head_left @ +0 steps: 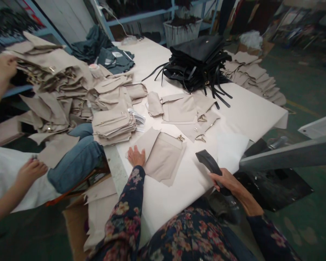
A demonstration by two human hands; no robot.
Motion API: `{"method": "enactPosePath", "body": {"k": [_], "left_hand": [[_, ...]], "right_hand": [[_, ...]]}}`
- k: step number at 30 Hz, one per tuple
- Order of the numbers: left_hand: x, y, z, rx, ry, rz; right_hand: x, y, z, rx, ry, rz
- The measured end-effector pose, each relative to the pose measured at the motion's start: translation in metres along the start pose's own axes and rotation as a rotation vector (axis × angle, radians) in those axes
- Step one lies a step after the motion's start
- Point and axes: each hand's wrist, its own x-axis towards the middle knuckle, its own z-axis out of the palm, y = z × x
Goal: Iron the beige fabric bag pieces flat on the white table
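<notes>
My left hand (136, 156) lies flat and open on the white table (250, 112), its fingers touching the near-left edge of a beige fabric piece (163, 156) with a small gold clasp. My right hand (228, 181) is closed around a black handle-shaped tool (208, 163) held just above the table's near edge. More beige pieces with metal rings (187, 112) lie farther in.
A stack of beige pieces (113, 125) and a large heap (59, 79) fill the left. Black strapped bags (198, 61) are piled at the back, more beige pieces (255, 78) at the right edge. Another person's hands (29, 170) and jeans-clad knee (76, 159) are at left.
</notes>
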Motion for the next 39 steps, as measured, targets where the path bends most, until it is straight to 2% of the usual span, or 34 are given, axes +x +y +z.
{"method": "enactPosePath", "body": {"k": [3, 7, 9, 11, 13, 14, 17, 20, 24, 26, 28, 30, 32, 39], "left_hand": [[0.01, -0.011, -0.007, 0.078, -0.029, -0.108], [0.023, -0.014, -0.025, 0.153, -0.132, -0.085], [0.025, -0.005, -0.034, 0.205, -0.147, -0.022], [0.021, 0.013, -0.038, 0.208, -0.085, 0.126], [0.012, 0.037, -0.034, 0.138, -0.048, 0.296], [0.008, 0.049, -0.03, 0.06, -0.067, 0.344], [0.004, 0.075, -0.014, -0.187, -0.199, 0.335], [0.014, 0.076, -0.006, -0.332, -0.307, 0.325], [0.023, 0.06, -0.008, -0.513, -0.518, 0.414], [0.014, 0.054, -0.006, -0.767, -0.677, 0.331], [-0.002, 0.052, -0.001, -1.064, -0.828, 0.141], [-0.019, 0.052, 0.003, -1.258, -0.919, -0.024], [-0.032, 0.054, 0.005, -1.373, -0.96, -0.097], [-0.06, 0.055, 0.013, -1.551, -1.016, -0.126]], "right_hand": [[-0.004, 0.0, 0.013, -0.046, -0.021, 0.023], [-0.005, -0.006, 0.025, -0.067, -0.037, 0.042], [-0.003, -0.009, 0.027, -0.069, -0.057, 0.036], [0.0, -0.01, 0.029, -0.064, -0.084, 0.022], [0.004, -0.01, 0.032, -0.062, -0.104, 0.011], [0.006, -0.01, 0.033, -0.066, -0.105, 0.009], [0.009, -0.012, 0.035, -0.083, -0.107, -0.017], [0.01, -0.023, 0.034, -0.095, -0.121, -0.043], [0.016, -0.049, 0.036, -0.096, -0.16, -0.033], [0.024, -0.063, 0.039, -0.075, -0.207, -0.059], [0.033, -0.075, 0.045, -0.049, -0.263, -0.1], [0.043, -0.082, 0.052, -0.025, -0.32, -0.137], [0.054, -0.084, 0.058, -0.015, -0.362, -0.158], [0.101, -0.086, 0.074, 0.132, -0.453, -0.1]]}}
